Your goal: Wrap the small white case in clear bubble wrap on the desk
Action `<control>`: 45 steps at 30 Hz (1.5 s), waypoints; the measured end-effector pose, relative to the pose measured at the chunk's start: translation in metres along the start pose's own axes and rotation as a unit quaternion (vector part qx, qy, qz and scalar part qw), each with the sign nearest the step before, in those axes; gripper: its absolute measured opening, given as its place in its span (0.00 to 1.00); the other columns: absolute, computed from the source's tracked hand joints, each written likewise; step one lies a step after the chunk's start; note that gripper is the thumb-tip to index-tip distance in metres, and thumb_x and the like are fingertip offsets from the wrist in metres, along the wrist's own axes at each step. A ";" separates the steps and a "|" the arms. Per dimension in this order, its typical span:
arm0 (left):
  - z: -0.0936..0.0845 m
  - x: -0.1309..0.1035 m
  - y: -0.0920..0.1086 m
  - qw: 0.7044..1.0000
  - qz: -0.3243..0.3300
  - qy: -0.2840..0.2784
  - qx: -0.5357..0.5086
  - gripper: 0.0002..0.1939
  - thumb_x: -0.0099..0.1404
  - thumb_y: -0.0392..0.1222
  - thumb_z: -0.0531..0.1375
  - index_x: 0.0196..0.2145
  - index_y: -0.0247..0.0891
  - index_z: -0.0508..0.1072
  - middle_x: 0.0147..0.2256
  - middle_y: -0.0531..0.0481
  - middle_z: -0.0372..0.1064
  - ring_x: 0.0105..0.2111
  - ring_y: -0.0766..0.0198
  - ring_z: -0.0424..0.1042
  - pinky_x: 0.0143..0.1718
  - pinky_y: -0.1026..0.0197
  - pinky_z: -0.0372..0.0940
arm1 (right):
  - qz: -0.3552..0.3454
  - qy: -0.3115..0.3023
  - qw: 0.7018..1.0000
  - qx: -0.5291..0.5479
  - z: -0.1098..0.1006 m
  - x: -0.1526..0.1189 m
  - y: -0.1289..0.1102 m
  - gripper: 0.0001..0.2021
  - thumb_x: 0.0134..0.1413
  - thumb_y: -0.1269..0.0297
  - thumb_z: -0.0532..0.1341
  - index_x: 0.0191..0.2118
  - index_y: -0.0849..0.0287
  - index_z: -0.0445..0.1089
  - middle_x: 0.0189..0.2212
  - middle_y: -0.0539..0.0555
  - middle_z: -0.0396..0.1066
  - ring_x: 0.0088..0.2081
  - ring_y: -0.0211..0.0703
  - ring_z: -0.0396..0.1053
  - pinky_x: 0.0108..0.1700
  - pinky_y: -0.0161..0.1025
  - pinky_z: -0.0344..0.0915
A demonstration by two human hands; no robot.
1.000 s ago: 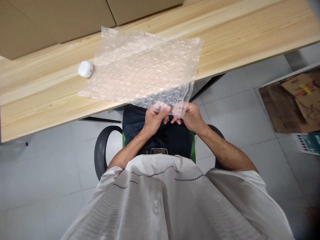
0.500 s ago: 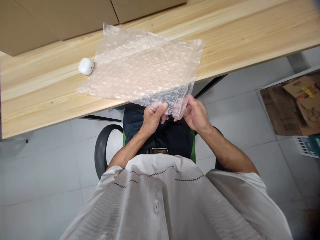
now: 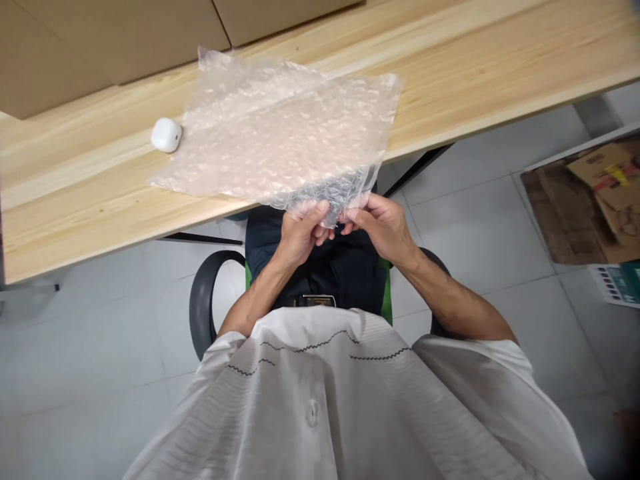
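Note:
A clear sheet of bubble wrap lies across the wooden table, its near corner hanging over the edge above my lap. My left hand is closed on that corner, thumb on top and fingers beneath. Close beside it, my right hand pinches the right edge of the same corner between thumb and fingers. The fingertips of both hands are partly covered by the plastic. Whether the wrap is one layer or a bag I cannot tell.
A small white rounded case sits by the wrap's left edge on the table. Brown cardboard boxes stand at the back left. Flattened cardboard is low at the right. A black chair armrest is left of me.
My right thumb has come down onto the wrap's edge, and the flap that stuck out there is now folded in. The right hand has shifted slightly left, towards my left hand.

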State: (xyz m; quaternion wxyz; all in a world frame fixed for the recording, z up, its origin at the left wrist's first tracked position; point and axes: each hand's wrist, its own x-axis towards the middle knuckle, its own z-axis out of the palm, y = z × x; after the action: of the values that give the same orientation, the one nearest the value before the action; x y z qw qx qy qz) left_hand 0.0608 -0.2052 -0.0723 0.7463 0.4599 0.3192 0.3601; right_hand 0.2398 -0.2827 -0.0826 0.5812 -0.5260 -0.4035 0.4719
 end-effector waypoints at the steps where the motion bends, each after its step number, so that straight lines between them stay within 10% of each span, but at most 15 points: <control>1: 0.002 0.000 0.003 1.000 -0.014 -0.003 -0.010 0.42 0.63 0.80 0.80 0.22 0.42 0.68 0.18 0.61 0.54 0.16 0.72 0.58 0.26 0.59 0.69 | -0.014 0.008 1.000 -0.023 0.000 0.000 -0.002 0.16 0.69 0.45 0.78 0.37 0.51 0.83 0.33 0.50 0.82 0.32 0.43 0.78 0.40 0.43 0.80; 10: 0.005 -0.002 0.002 0.999 -0.029 0.002 -0.019 0.42 0.68 0.80 0.77 0.23 0.42 0.68 0.18 0.60 0.57 0.16 0.73 0.59 0.28 0.59 0.72 | -0.180 0.108 0.959 -0.190 -0.007 -0.004 0.001 0.13 0.78 0.45 0.70 0.47 0.49 0.83 0.47 0.54 0.84 0.40 0.47 0.80 0.49 0.48 0.81; 16: -0.004 -0.004 -0.012 0.997 0.031 0.037 0.061 0.37 0.70 0.76 0.78 0.25 0.41 0.76 0.22 0.55 0.70 0.21 0.68 0.70 0.30 0.60 0.69 | -0.295 0.145 0.880 -0.343 -0.011 -0.024 -0.004 0.15 0.81 0.49 0.64 0.56 0.47 0.86 0.48 0.59 0.86 0.47 0.56 0.84 0.56 0.56 0.84; 21: -0.008 -0.006 -0.014 0.995 0.051 0.040 0.079 0.34 0.72 0.74 0.77 0.27 0.40 0.80 0.24 0.53 0.75 0.23 0.68 0.72 0.29 0.61 0.66 | -0.314 0.037 0.864 -0.392 -0.004 -0.024 -0.001 0.13 0.78 0.60 0.65 0.54 0.45 0.89 0.40 0.55 0.87 0.40 0.51 0.83 0.49 0.49 0.82; 45: -0.014 -0.005 -0.024 0.999 0.032 -0.017 0.013 0.16 0.69 0.49 0.79 0.52 0.41 0.92 0.32 0.54 0.84 0.24 0.66 0.78 0.35 0.59 0.77 | -0.352 0.073 0.835 -0.417 0.003 -0.007 0.011 0.11 0.82 0.67 0.63 0.50 0.53 0.85 0.36 0.50 0.83 0.36 0.42 0.79 0.40 0.40 0.72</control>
State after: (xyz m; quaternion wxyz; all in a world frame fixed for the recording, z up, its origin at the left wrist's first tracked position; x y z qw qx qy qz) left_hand 0.0524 -0.2106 -0.0991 0.7337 0.4856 0.2961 0.3717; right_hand 0.2344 -0.2886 -0.0927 0.4615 -0.5740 -0.6762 -0.0169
